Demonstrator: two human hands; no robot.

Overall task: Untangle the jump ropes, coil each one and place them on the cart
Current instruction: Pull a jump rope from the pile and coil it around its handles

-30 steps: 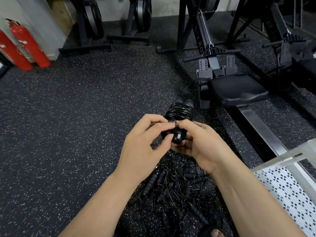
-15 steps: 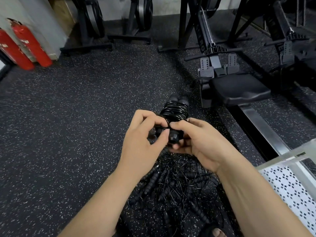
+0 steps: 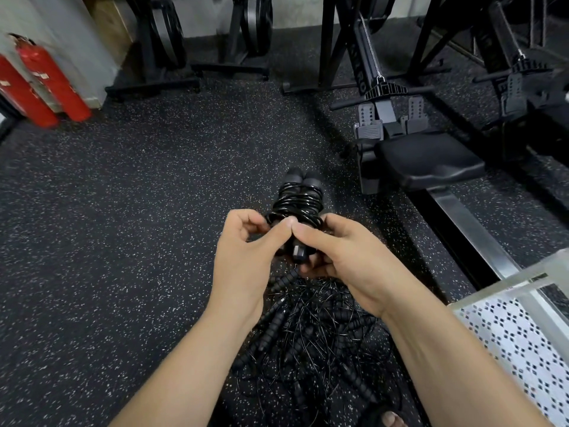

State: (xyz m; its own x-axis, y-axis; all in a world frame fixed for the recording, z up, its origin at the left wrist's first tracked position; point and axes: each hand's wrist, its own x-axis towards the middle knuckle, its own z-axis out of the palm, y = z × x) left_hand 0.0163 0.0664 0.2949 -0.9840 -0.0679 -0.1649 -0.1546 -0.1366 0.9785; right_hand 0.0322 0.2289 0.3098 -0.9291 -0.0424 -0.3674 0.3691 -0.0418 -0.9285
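Nearby, rowing machine [image 3: 431, 161], cart corner [image 3: 498, 283], fire extinguishers [image 3: 52, 81], rope tangle [image 3: 314, 334]

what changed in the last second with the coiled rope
The left hand slid its thumb up from the handle end onto the wraps of the black coiled jump rope, meeting the thumb of the right hand. Nothing was let go; the black tangled rope pile and white perforated cart are unchanged.

Speckled black rubber floor [image 3: 123, 241]: tangled jump-rope pile [image 3: 308, 340] bottom centre; rowing machine [image 3: 431, 161] right; red extinguishers [image 3: 52, 81] far left.
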